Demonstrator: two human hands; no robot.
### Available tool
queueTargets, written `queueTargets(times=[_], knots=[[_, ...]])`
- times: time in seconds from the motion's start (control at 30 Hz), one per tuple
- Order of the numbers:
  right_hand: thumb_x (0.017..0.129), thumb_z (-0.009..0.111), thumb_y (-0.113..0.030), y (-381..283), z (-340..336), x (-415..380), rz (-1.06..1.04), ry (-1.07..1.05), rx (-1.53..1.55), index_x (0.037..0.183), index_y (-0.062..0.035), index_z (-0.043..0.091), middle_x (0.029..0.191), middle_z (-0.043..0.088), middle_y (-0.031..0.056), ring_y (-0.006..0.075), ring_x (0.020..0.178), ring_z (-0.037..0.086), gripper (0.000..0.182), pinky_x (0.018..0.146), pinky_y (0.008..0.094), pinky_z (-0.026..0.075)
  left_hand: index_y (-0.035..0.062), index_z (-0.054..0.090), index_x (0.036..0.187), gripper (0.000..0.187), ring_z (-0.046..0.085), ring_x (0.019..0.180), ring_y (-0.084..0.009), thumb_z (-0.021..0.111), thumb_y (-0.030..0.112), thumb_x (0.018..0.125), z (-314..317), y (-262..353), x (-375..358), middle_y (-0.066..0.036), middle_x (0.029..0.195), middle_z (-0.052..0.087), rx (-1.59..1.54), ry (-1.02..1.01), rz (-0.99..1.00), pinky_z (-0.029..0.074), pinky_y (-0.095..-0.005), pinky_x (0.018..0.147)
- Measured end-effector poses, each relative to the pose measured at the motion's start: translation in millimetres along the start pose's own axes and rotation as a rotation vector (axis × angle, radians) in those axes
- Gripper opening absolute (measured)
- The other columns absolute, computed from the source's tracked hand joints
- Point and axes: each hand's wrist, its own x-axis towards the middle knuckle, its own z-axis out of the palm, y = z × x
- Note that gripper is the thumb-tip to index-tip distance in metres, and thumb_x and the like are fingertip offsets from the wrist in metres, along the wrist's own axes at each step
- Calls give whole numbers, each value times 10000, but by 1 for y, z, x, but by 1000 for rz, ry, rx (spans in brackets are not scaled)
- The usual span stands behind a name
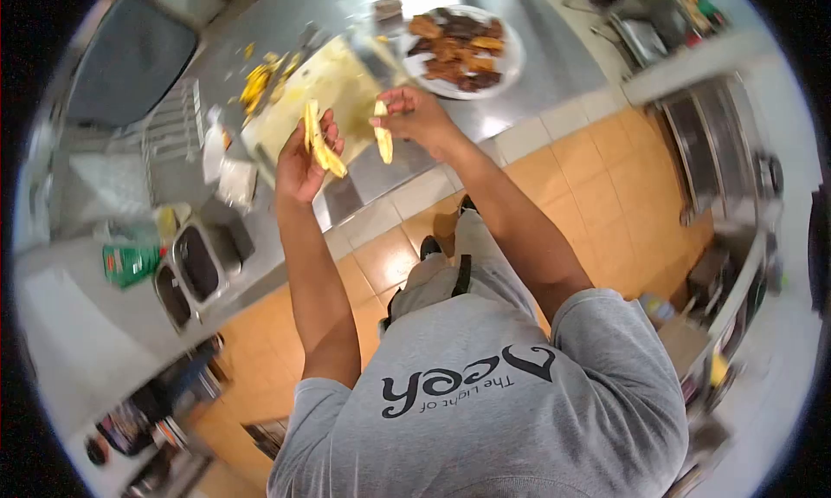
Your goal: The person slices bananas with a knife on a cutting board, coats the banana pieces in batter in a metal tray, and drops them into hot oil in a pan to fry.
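Observation:
Yellow banana or plantain pieces (318,140) lie in my left hand (303,164), whose fingers curl round them from the right. Between the fingers of my right hand (417,117) hangs a pale yellow strip (383,141), apart from the pieces on the left. Both hands are above the front part of a pale cutting board (290,108). Yellow peels (257,84) lie past the board's left side. Beyond my right hand stands a white plate (512,63) heaped with browned and dark food pieces (459,48).
A metal counter (558,52) carries the board and plate. To the left are a wire rack (177,121), a white plastic bag (235,183), a green package (130,262) and a double sink (197,260). A metal shelf unit (710,156) stands at the right.

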Motion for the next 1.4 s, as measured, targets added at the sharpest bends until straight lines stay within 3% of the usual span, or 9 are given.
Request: queueTargets(times=[0.2,0.4,0.73,0.83,0.93,1.07,1.23,1.3,1.4], knots=[[805,738,-231,49,-73,-163,71,250,352,998,-96,600,885,616,-14,76,787,583,273,662,212,487,145,407,1353,400,553,1105,-226,392,312,990,79,-94,8,-89,1333,483,143,-239,-419,455,-488,932],[891,637,-261,130,-119,-385,79,660,868,958,-96,608,891,622,-24,39,769,581,180,668,193,517,138,402,1352,399,588,1039,-233,409,298,987,139,-279,-28,-103,1301,501,260,-399,-926,517,-468,873],[1004,296,-410,228,-124,-635,-405,1129,1411,1211,-19,534,1133,623,91,173,1018,606,502,887,289,502,110,410,1324,388,593,997,-235,411,298,985,259,-539,-136,-114,1254,528,593,-679,-1369,531,-469,842],[986,402,-394,229,-141,-724,-574,1134,1517,1191,-1,537,1086,622,94,195,993,602,463,841,293,506,104,411,1318,384,594,995,-225,403,298,987,290,-623,-178,-110,1253,530,622,-692,-1433,532,-463,839],[944,542,-239,259,-153,-797,-601,1337,1192,1161,2,558,1025,629,82,188,956,609,324,834,292,505,99,414,1313,384,599,985,-215,402,303,988,297,-690,-213,-107,1249,534,644,-667,-1504,530,-455,840],[784,638,17,249,-158,-907,-224,1755,861,1130,-5,592,963,625,43,132,866,598,350,802,275,482,92,412,1313,387,612,960,-210,404,304,988,342,-758,-252,-107,1243,545,713,-666,-1541,531,-447,833],[742,622,43,233,-200,-1009,-263,2050,257,1241,-33,555,955,637,40,144,845,596,509,799,267,467,51,389,1315,392,623,950,-217,398,266,987,378,-822,-261,-126,1253,533,783,-664,-1529,531,-442,841],[738,624,33,205,-222,-1055,-39,2171,-232,1267,-80,545,966,648,82,174,864,607,547,801,279,469,54,381,1319,395,623,943,-219,395,270,989,401,-851,-267,-128,1262,525,805,-714,-1544,538,-431,830],[741,644,9,119,-258,-1094,264,2190,-335,1272,-113,545,1023,649,126,212,913,627,554,805,313,477,60,369,1334,407,623,940,-215,389,279,992,426,-898,-260,-132,1276,515,820,-799,-1586,545,-429,824]])
